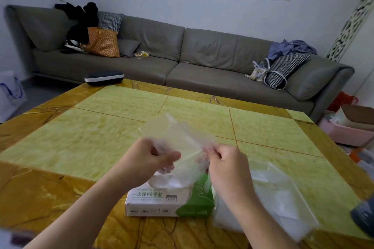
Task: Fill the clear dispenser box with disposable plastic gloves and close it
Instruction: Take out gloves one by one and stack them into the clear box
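We hold a thin plastic glove (178, 137) up over the table (81, 137), stretched between both hands. Our left hand (149, 155) has its fingers curled around one edge of it, and our right hand (224, 159) pinches the other edge. The glove fans up and away from both grips. Just below sits the white and green glove carton (170, 200). The clear box (283, 198) lies right of it, under our right forearm.
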The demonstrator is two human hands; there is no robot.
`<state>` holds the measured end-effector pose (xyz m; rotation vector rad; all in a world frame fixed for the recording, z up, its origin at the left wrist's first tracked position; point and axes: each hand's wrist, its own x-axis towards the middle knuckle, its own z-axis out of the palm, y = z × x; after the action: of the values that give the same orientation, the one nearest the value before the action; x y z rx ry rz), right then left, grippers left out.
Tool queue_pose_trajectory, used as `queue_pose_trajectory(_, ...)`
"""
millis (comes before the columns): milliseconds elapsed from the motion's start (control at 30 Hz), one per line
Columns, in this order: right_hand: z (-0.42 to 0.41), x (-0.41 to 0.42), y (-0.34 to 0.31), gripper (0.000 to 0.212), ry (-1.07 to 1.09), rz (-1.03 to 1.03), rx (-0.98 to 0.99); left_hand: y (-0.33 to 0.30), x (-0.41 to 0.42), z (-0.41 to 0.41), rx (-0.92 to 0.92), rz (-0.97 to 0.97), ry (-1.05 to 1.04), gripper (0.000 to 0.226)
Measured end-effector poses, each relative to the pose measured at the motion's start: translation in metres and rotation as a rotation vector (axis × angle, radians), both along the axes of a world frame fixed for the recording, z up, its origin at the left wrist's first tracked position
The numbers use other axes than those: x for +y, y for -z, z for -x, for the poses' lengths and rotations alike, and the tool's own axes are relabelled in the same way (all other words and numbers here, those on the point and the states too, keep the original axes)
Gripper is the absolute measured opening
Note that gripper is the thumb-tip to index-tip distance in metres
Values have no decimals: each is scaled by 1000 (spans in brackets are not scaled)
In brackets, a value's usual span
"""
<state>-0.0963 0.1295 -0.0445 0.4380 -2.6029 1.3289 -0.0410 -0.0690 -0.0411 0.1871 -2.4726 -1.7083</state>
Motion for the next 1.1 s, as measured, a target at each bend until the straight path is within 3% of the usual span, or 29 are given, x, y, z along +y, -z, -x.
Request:
queue_pose_trajectory(100, -4, 0, -3, 36, 63, 3, 15, -2, -1, 0, -21, 30, -81, 40)
queue_pose_trajectory(233, -4, 4, -5, 44, 112, 106, -3, -1, -10, 0, -44, 8, -80, 36)
queue_pose_trajectory(400, -6, 2, -8, 39, -62, 111, -93, 13, -5, -3, -119, 383, 227, 22)
queue_pose_trajectory(533, -11, -1, -12, 38, -231, 187, -131, 26, 13, 2, -157, 809, 142, 28)
queue_pose_trajectory(667, -16, 1, -28, 35, -303, 496, -79, 25, 22, 6, -193, 927, 122, 22)
queue_pose_trajectory(800, -13, 14, -39, 26, -245, 660, -183, 16, 20, 4, -202, 1007, -24, 10)
queue_pose_trajectory(900, -7, 24, -44, 17, -203, 770, -271, 10, 6, 3, -199, 838, -105, 20)
queue_pose_trajectory(1033, -2, 40, -49, 12, -201, 908, -409, -3, -27, 3, -323, 501, 118, 41)
queue_pose_trajectory(1100, -3, 48, -51, 10, -210, 886, -431, -16, -37, -4, -356, 348, 66, 63)
